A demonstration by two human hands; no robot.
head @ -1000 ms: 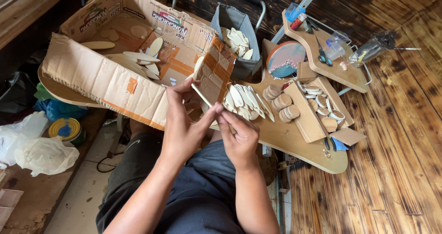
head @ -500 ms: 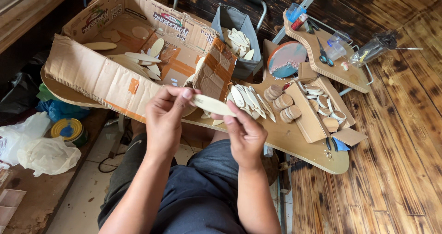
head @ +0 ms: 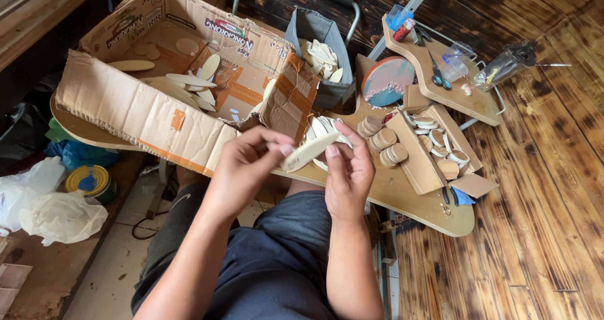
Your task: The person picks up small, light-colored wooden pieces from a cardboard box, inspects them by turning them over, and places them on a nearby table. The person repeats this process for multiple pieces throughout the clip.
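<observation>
Pale, smooth leaf-shaped wooden slat (head: 309,151) sits pinched between both hands above the curved plywood worktop (head: 409,197): left hand (head: 248,162) grips its lower end, right hand (head: 348,169) cradles the upper, beside a torn corrugated cardboard box (head: 138,109)

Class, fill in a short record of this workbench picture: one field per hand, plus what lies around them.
Left hand: left hand pinches the near end of a pale leaf-shaped wooden piece
Right hand: right hand supports the same piece from the right
Behind hands: open cardboard box holding more such pieces
Right of hands: stacks of round wooden discs
Worktop: curved wooden board
Far end: scissors on a small shelf
</observation>
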